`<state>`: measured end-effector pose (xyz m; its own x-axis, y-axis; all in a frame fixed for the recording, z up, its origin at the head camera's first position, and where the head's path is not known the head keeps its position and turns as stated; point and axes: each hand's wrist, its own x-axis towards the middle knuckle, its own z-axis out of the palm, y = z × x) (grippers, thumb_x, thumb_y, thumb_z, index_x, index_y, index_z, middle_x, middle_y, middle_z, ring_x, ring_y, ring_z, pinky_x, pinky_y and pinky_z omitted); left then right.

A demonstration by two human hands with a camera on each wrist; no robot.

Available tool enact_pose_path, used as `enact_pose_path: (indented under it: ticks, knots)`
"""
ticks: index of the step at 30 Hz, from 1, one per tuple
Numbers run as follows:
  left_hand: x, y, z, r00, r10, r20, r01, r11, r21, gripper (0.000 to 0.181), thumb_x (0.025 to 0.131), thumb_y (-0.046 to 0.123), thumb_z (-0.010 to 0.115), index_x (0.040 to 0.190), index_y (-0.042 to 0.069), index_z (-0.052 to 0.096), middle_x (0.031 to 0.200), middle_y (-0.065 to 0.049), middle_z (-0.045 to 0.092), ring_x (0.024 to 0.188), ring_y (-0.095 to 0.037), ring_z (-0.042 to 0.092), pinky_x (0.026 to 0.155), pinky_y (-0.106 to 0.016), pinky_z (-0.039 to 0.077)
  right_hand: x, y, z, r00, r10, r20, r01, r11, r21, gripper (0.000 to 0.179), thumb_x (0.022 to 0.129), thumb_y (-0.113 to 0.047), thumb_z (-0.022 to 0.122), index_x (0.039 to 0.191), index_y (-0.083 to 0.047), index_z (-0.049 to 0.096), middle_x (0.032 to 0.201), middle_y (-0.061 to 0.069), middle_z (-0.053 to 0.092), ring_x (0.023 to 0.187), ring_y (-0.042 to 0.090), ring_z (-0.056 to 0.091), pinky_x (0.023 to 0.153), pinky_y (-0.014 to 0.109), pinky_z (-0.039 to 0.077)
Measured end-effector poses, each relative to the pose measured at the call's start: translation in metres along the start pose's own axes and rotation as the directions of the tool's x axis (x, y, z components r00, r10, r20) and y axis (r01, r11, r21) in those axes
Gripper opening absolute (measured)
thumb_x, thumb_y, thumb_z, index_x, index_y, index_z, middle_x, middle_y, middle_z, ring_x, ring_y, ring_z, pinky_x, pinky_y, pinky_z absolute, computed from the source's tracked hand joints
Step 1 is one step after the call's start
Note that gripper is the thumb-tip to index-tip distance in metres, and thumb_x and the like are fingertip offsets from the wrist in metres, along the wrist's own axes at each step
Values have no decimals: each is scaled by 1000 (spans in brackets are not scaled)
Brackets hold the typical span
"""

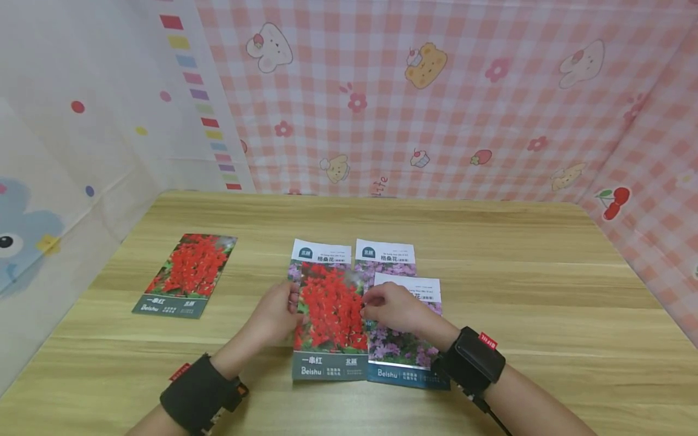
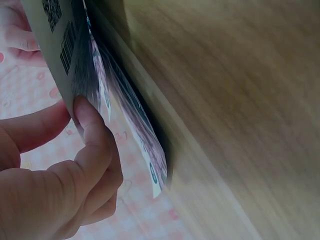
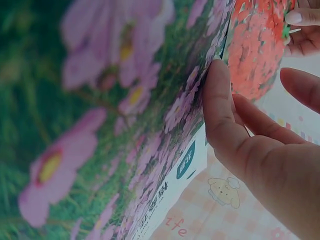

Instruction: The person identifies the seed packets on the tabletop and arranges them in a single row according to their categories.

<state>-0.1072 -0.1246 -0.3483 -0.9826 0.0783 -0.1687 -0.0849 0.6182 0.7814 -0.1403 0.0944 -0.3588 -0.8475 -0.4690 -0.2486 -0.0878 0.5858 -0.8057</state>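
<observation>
My left hand [image 1: 275,312] pinches the left edge of a seed packet [image 1: 332,315] printed with red flowers. In the left wrist view, thumb and fingers grip this packet [image 2: 55,45], its barcoded back facing that camera. My right hand [image 1: 400,309] is by the packet's right edge, over a purple-flower seed packet [image 1: 403,345]. From the right wrist, its fingers [image 3: 217,95] touch the purple packet's edge, with the thumb held apart. Two more purple-flower packets lie behind, one [image 1: 322,251] partly covered by the red one, the other [image 1: 384,251] by the front purple one.
Another red-flower packet [image 1: 188,275] lies apart on the left of the wooden table [image 1: 523,339]. A pink checked cloth [image 1: 463,109] hangs along the back edge, and a pale cloth [image 1: 98,139] at the left. Black bands with devices [image 1: 477,360] are on both wrists.
</observation>
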Motion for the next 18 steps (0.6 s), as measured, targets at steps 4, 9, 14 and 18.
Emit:
enact_pose_path:
  ticks: [4, 9, 14, 18]
  knots:
    - [0, 0, -2, 1000, -21, -3, 21, 1000, -9, 31, 76, -7, 67, 101, -6, 50, 80, -7, 46, 72, -17, 44, 64, -28, 41, -1, 1, -1, 1000, -18, -4, 18, 1000, -3, 27, 85, -9, 60, 109, 4, 60, 85, 4, 63, 66, 15, 58, 60, 27, 47]
    - [-3, 1, -2, 1000, -23, -7, 23, 1000, -7, 30, 79, -6, 64, 105, -3, 49, 83, -8, 48, 73, -18, 47, 62, -28, 42, -2, 1, -2, 999, -38, -12, 38, 999, -16, 18, 84, -9, 61, 99, 0, 61, 82, 3, 61, 63, 15, 57, 59, 28, 47]
    - [-5, 2, -2, 1000, 1, -18, -2, 999, -43, 27, 82, -9, 58, 105, -1, 47, 81, -8, 47, 71, -18, 48, 59, -28, 41, -4, 0, -2, 999, -20, -26, 20, 1000, 14, 8, 85, -7, 60, 90, -3, 55, 79, 3, 59, 62, 18, 58, 56, 29, 48]
    - [-7, 4, -3, 999, 22, -26, -24, 997, -67, 26, 83, -9, 56, 105, 0, 45, 82, -10, 51, 71, -18, 51, 60, -29, 44, -5, 0, -3, 999, -20, -51, 22, 999, 36, 9, 85, -5, 59, 91, -2, 52, 80, 5, 59, 62, 20, 58, 56, 31, 49]
